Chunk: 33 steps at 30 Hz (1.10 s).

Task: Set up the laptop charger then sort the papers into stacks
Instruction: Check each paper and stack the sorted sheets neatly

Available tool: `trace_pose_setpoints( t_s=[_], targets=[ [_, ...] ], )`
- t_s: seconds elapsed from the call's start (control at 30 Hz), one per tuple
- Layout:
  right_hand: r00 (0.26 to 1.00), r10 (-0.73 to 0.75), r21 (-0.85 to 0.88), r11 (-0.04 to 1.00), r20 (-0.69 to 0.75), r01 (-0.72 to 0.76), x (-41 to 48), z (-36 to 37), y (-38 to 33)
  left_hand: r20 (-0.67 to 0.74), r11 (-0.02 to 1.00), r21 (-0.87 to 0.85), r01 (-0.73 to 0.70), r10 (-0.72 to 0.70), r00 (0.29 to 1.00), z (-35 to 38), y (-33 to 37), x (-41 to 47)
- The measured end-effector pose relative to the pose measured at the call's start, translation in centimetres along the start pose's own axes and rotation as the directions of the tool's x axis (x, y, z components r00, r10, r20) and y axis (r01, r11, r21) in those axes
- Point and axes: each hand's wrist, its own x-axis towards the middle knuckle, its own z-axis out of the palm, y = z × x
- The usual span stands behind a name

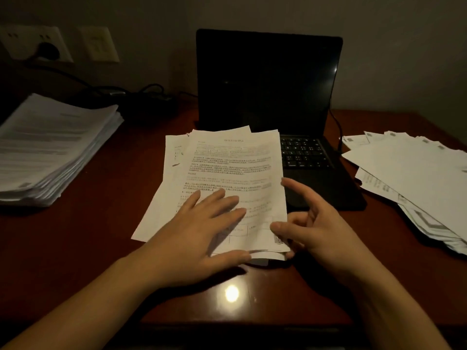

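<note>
A dark red-brown wooden table [75, 248] carries three groups of paper. In the middle, near the person, lies a loose pile of white printed sheets [227, 168], and its far edge covers the left part of the keyboard of an open black laptop [267, 84] with a dark screen.

The left hand [202, 223] lies flat on the near part of this pile. Its fingers are straight and spread, and they press on the top sheet without grasping it. The right hand [321, 228] is at the right edge of the same pile. Its thumb touches the top sheet, the index finger is stretched out above the laptop's palm rest, and the other fingers are curled. I cannot tell whether it really grips the sheet.

At the far left stands a tall stack of white papers [50, 147]. At the right, a fanned heap of white papers [417, 178] lies beside the laptop.

A black charger plug [48, 50] sits in a white wall socket [22, 41] at the far left. A thin black cable [337, 127] hangs along the right side of the laptop.
</note>
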Motion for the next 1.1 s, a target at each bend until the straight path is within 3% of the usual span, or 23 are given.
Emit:
trace_pose_setpoints(
  t_s=[0.2,0.37,0.57,0.87,1.1],
  targets=[
    [0.984,-0.064,-0.109,0.993,-0.169,0.046,0.7,1.3,0.5,-0.233,0.970,-0.230,-0.072,0.017,0.972,-0.2,-0.6,-0.5],
    [0.971,-0.105,-0.158,0.985,-0.215,0.072,1.0,1.8,1.1,-0.298,0.940,-0.320,-0.116,0.016,0.954,-0.5,-0.6,-0.7],
    [0.998,-0.048,-0.029,0.998,-0.037,0.047,0.1,0.7,0.8,-0.348,0.877,-0.473,-0.086,-0.097,0.932,-0.5,-0.5,-1.0],
    [0.988,-0.106,-0.067,0.993,-0.112,0.099,0.3,1.7,1.0,-0.288,0.906,-0.392,-0.162,0.046,0.957,-0.2,-0.7,-0.9],
    [0.998,-0.064,-0.014,0.998,-0.022,0.063,-0.4,0.7,0.6,-0.405,0.927,-0.362,-0.101,-0.059,0.912,-0.5,-0.8,-0.7]
  ],
)
